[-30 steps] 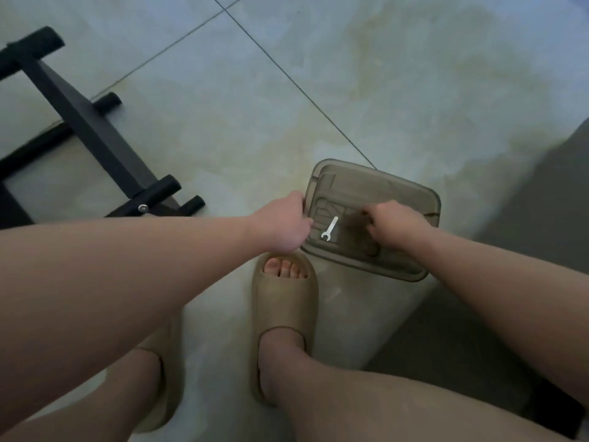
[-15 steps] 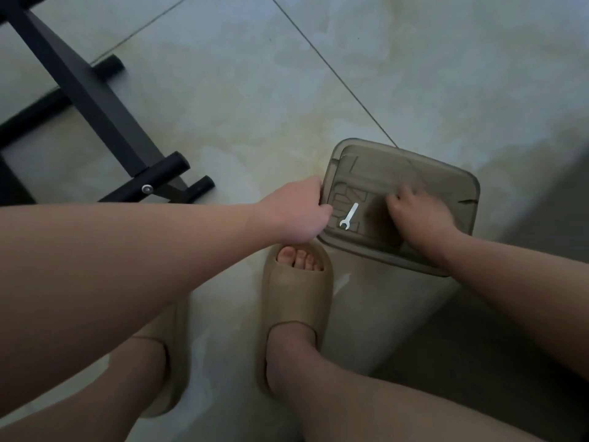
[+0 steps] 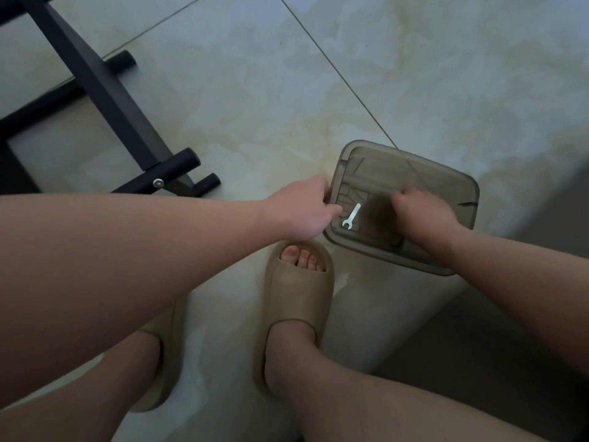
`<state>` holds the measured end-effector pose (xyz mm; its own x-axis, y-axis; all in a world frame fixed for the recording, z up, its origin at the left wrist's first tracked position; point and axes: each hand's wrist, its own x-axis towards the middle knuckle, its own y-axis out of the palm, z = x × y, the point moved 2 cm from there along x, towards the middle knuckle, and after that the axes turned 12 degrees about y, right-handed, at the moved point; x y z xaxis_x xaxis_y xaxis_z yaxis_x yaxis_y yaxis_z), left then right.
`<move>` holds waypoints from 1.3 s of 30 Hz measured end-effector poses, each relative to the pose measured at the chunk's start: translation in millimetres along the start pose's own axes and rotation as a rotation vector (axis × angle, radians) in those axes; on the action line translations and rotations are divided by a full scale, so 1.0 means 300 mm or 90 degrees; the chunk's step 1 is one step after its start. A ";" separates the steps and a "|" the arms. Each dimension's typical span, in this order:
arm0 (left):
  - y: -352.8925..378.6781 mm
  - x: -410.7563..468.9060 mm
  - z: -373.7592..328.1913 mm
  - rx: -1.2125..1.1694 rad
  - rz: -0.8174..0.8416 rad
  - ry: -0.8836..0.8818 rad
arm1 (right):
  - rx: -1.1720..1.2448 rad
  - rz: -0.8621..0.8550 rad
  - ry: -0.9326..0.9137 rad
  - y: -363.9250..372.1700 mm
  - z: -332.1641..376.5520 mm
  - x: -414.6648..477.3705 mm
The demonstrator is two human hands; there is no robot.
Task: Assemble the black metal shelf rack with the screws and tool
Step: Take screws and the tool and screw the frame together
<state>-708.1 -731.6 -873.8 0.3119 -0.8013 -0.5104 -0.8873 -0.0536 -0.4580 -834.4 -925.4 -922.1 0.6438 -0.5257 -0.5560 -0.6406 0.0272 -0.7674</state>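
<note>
A smoky translucent plastic box (image 3: 446, 173) sits on the tiled floor. A small silver wrench (image 3: 351, 216) lies in its near left corner. My left hand (image 3: 302, 208) grips the box's left rim. Inside the box, my right hand (image 3: 420, 215) has its fingers curled down among dark small parts; what it holds is hidden. The black metal rack frame (image 3: 105, 100) lies at the upper left, with a silver bolt (image 3: 158, 183) at its joint.
My two feet in tan slippers (image 3: 299, 301) stand on the pale floor tiles just in front of the box. A dark shaded area (image 3: 510, 330) runs along the right side.
The view has shifted, so the box sits further right and lower. My right hand has stayed inside the box, moving a little among the parts. My left hand keeps its hold on the rim.
</note>
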 end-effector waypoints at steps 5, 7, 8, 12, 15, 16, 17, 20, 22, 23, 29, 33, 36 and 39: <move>-0.108 -0.056 0.011 -0.093 -0.075 -0.060 | 0.306 -0.115 -0.067 -0.215 0.061 -0.080; -0.164 -0.087 0.028 -0.219 -0.114 -0.109 | 0.390 -0.169 -0.147 -0.328 0.116 -0.132; -0.191 -0.106 0.038 -0.298 -0.129 -0.136 | 0.420 -0.192 -0.186 -0.384 0.149 -0.159; -0.296 -0.194 0.070 -0.630 -0.162 -0.168 | 0.468 -0.233 -0.310 -0.578 0.307 -0.252; -0.356 -0.250 0.086 -0.778 -0.169 -0.136 | 0.480 -0.237 -0.379 -0.678 0.429 -0.295; -0.373 -0.266 0.092 -0.801 -0.175 -0.124 | 0.478 -0.233 -0.394 -0.703 0.466 -0.304; -0.390 -0.279 0.102 -0.820 -0.186 -0.113 | 0.470 -0.227 -0.408 -0.725 0.504 -0.309; -0.438 -0.322 0.157 -0.883 -0.257 -0.108 | 0.437 -0.210 -0.444 -0.771 0.599 -0.313; -0.459 -0.355 0.211 -0.895 -0.308 -0.143 | 0.439 -0.206 -0.457 -0.787 0.643 -0.303; -0.464 -0.370 0.243 -0.887 -0.335 -0.170 | 0.445 -0.209 -0.459 -0.789 0.660 -0.296; -0.500 -0.452 0.437 -0.690 -0.494 -0.250 | 0.361 -0.128 -0.411 -0.725 0.751 -0.202; -0.505 -0.477 0.505 -0.539 -0.424 -0.271 | 0.237 -0.038 -0.427 -0.679 0.793 -0.161; -0.490 -0.433 0.510 -0.510 -0.382 -0.210 | 0.249 0.000 -0.414 -0.668 0.799 -0.133; -0.471 -0.391 0.513 -0.487 -0.375 -0.140 | 0.293 0.006 -0.402 -0.662 0.812 -0.118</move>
<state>-567.0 -538.4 -861.1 0.7611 -0.3984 -0.5119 -0.5263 -0.8406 -0.1282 -628.1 -705.0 -827.7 0.8439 0.0563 -0.5335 -0.4982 0.4512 -0.7404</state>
